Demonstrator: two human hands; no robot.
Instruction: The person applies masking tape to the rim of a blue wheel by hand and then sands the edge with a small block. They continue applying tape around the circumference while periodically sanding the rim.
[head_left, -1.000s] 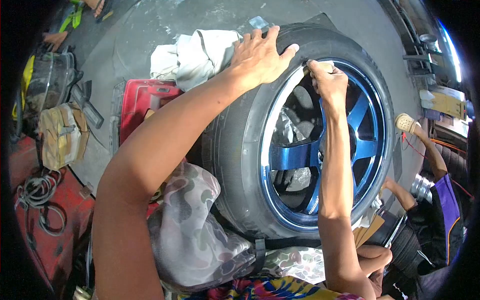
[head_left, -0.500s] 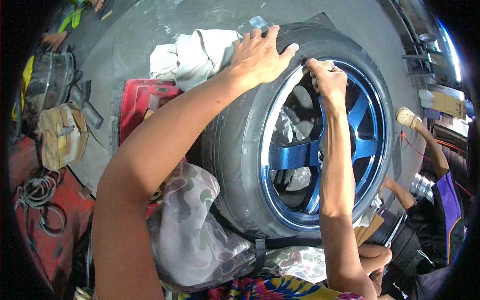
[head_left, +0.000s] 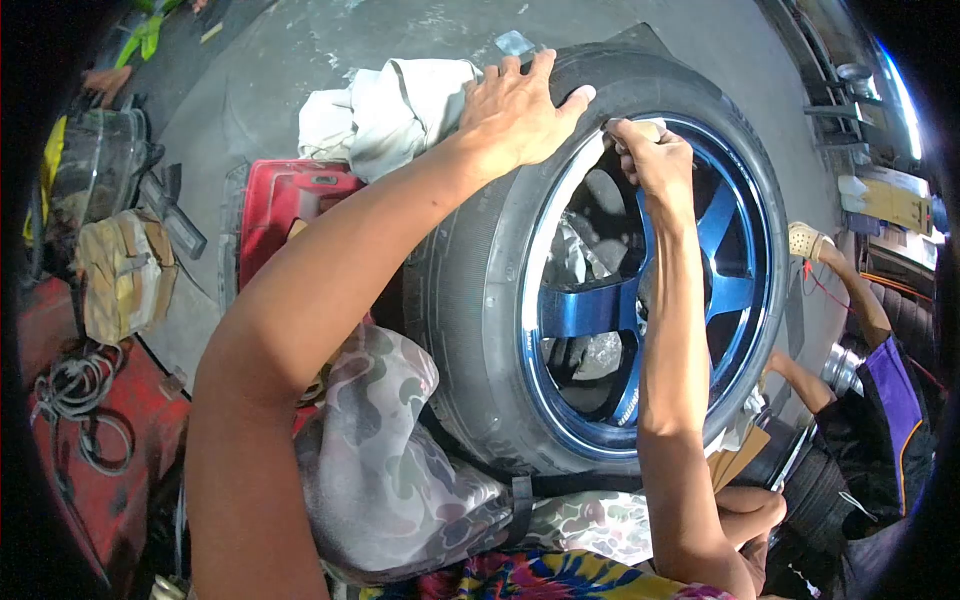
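A black tire [head_left: 455,300] mounted on a blue spoked rim [head_left: 585,312] stands tilted in front of me. My left hand [head_left: 520,110] rests on the upper tread, with its fingers spread and thumb toward the sidewall. At the upper rim edge, my right hand [head_left: 655,155] is closed in a pinch. Something small and pale shows by its fingers, and I cannot tell what it is. A bright white band runs along the rim's left edge below that hand. Silvery crumpled material and dark shapes show between the spokes.
A white cloth [head_left: 385,115] lies behind the tire, beside a red plastic case [head_left: 290,205]. A taped cardboard box [head_left: 125,275] and coiled cable [head_left: 75,385] are at left. Another person [head_left: 870,430] sits at right, near stacked tires and a silver part [head_left: 842,368].
My right hand has shifted very slightly left along the rim edge, its fingers still pinched. My left hand stays on the tread.
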